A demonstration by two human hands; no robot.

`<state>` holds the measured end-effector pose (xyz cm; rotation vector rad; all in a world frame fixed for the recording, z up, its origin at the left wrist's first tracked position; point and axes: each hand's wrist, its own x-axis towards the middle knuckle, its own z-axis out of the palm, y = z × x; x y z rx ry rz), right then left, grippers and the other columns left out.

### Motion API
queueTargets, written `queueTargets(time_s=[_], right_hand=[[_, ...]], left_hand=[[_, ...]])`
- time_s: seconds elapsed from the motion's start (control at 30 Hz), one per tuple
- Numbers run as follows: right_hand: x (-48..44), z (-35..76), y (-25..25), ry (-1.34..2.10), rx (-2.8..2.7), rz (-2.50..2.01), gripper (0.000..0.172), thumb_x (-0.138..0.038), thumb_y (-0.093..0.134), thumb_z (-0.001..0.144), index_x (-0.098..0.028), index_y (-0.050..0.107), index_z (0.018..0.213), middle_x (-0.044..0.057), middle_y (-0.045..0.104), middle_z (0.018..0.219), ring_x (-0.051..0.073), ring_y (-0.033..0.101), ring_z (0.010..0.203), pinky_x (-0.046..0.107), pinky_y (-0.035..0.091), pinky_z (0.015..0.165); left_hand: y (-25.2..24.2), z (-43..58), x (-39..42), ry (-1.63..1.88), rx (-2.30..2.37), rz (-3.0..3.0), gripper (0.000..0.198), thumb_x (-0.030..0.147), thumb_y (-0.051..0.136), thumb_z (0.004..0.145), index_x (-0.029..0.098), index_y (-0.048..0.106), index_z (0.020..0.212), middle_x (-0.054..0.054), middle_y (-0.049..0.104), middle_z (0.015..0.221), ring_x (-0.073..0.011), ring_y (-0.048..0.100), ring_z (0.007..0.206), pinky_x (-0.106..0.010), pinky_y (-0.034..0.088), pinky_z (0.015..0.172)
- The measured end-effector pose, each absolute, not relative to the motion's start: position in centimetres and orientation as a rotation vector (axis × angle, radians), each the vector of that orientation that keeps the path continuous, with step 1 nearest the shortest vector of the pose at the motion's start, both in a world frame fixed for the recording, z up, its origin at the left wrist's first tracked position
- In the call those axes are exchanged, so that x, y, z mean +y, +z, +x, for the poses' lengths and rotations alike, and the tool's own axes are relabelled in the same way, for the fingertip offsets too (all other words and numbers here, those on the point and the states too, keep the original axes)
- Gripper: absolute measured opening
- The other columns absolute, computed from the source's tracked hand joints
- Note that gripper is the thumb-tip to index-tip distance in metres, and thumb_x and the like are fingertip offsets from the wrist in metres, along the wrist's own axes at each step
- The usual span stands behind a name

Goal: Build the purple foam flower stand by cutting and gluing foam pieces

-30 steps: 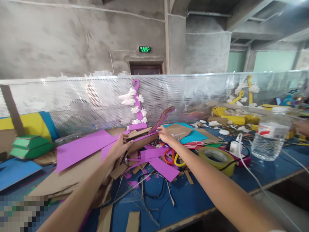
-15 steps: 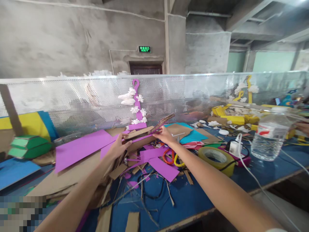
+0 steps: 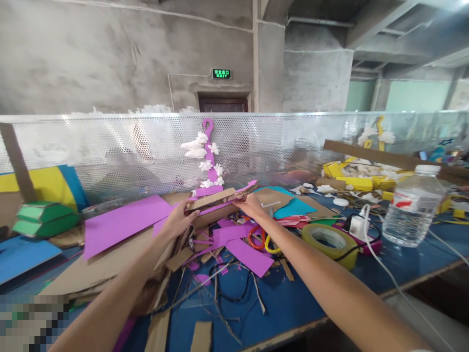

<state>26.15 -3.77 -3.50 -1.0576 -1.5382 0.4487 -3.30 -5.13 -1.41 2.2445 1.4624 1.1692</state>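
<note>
Bare concrete wall (image 3: 91, 58) and a perforated metal divider (image 3: 157, 132) stand behind the blue bench (image 3: 271, 313) on my head feed. Near the middle of the clutter I have a cardboard strip (image 3: 214, 199) with purple along its edge, slanting so its right end sits higher. Both hands are on it, apart from each other: my left hand (image 3: 178, 220) grips the left end and my right hand (image 3: 252, 205) pinches it toward the right. Below it lie purple offcuts (image 3: 252, 256), with 1 red loop handle (image 3: 249, 238) beside my right forearm. Behind rises a purple hook-topped stand (image 3: 208, 157) with white tufts. Farther out, I see a purple sheet (image 3: 126, 225) leftward, and a tape roll (image 3: 309, 234) and water bottle (image 3: 410, 210) rightward.
</note>
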Motion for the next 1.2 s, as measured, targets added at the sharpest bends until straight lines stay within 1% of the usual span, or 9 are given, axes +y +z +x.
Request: queueTargets(time_s=[0.17, 0.3, 0.43, 0.53, 0.7, 0.8, 0.9, 1.03, 1.2], right_hand=[[-3.9, 25.9, -2.6, 0.466, -1.575, -0.975, 0.022, -0.026, 0.073, 0.076, -0.017, 0.073, 0.096, 0.005, 0.075, 0.082, 0.023, 0.071, 0.077, 0.032, 0.053, 0.071], [-4.7, 25.5, -1.7, 0.411, -1.650, -0.933, 0.024, -0.029, 0.070, 0.078, -0.017, 0.076, 0.099, 0.004, 0.077, 0.089, 0.023, 0.070, 0.083, 0.030, 0.052, 0.074], [-5.4, 25.3, -1.2, 0.430, -1.680, -0.903, 0.026, -0.027, 0.065, 0.081, -0.018, 0.077, 0.103, 0.003, 0.078, 0.098, 0.025, 0.071, 0.093, 0.030, 0.051, 0.081], [-5.6, 25.3, -1.1, 0.423, -1.698, -0.869, 0.029, -0.028, 0.061, 0.084, -0.018, 0.077, 0.105, 0.004, 0.077, 0.105, 0.027, 0.070, 0.101, 0.032, 0.052, 0.084], [-5.5, 25.4, -1.3, 0.451, -1.693, -0.870, 0.030, -0.029, 0.059, 0.085, -0.017, 0.078, 0.106, 0.005, 0.077, 0.107, 0.029, 0.069, 0.102, 0.036, 0.052, 0.087], [-5.6, 25.4, -1.3, 0.486, -1.689, -0.877, 0.032, -0.029, 0.059, 0.084, -0.015, 0.077, 0.106, 0.007, 0.077, 0.108, 0.029, 0.069, 0.102, 0.037, 0.053, 0.086], [-5.7, 25.4, -1.4, 0.502, -1.691, -0.876, 0.034, -0.032, 0.059, 0.084, -0.014, 0.077, 0.106, 0.008, 0.077, 0.106, 0.029, 0.069, 0.100, 0.036, 0.054, 0.083], [-5.6, 25.5, -1.4, 0.537, -1.681, -0.885, 0.033, -0.036, 0.060, 0.082, -0.014, 0.078, 0.099, 0.007, 0.076, 0.100, 0.027, 0.067, 0.095, 0.033, 0.053, 0.078], [-5.3, 25.5, -1.7, 0.606, -1.654, -0.953, 0.032, -0.041, 0.056, 0.083, -0.016, 0.075, 0.080, 0.002, 0.070, 0.076, 0.022, 0.063, 0.080, 0.029, 0.048, 0.069]], left_hand=[[-0.7, -3.4, -5.3, 1.161, 1.497, 2.286, 0.071, 0.059, 0.062, 0.082, 0.017, 0.054, 0.138, -0.016, 0.060, 0.139, -0.0333, 0.057, 0.127, -0.045, 0.042, 0.108], [0.2, -2.7, -6.4, 1.186, 1.568, 2.275, 0.076, 0.063, 0.061, 0.082, 0.016, 0.052, 0.141, -0.017, 0.057, 0.143, -0.0343, 0.053, 0.132, -0.046, 0.039, 0.111], [0.6, -2.4, -7.0, 1.186, 1.623, 2.264, 0.081, 0.065, 0.063, 0.079, 0.015, 0.051, 0.141, -0.017, 0.059, 0.140, -0.0351, 0.055, 0.130, -0.047, 0.040, 0.111], [0.6, -2.6, -7.0, 1.178, 1.660, 2.263, 0.079, 0.065, 0.064, 0.078, 0.016, 0.053, 0.139, -0.017, 0.061, 0.137, -0.0360, 0.057, 0.128, -0.047, 0.043, 0.109], [0.4, -2.8, -6.7, 1.170, 1.675, 2.255, 0.077, 0.065, 0.062, 0.080, 0.013, 0.054, 0.136, -0.019, 0.061, 0.136, -0.0363, 0.057, 0.127, -0.048, 0.043, 0.108], [0.3, -2.8, -6.6, 1.127, 1.700, 2.258, 0.080, 0.068, 0.058, 0.081, 0.010, 0.054, 0.135, -0.022, 0.060, 0.137, -0.0372, 0.057, 0.127, -0.049, 0.042, 0.107], [0.3, -2.8, -6.5, 1.078, 1.723, 2.276, 0.082, 0.070, 0.055, 0.081, 0.008, 0.053, 0.135, -0.023, 0.059, 0.137, -0.0373, 0.057, 0.126, -0.047, 0.043, 0.106], [0.2, -2.8, -6.4, 1.046, 1.764, 2.309, 0.082, 0.072, 0.053, 0.080, 0.009, 0.054, 0.133, -0.022, 0.062, 0.133, -0.0371, 0.059, 0.123, -0.044, 0.045, 0.101], [0.7, -2.8, -6.8, 0.958, 1.786, 2.321, 0.077, 0.071, 0.052, 0.079, 0.008, 0.061, 0.121, -0.023, 0.067, 0.123, -0.0376, 0.063, 0.114, -0.043, 0.047, 0.095]])
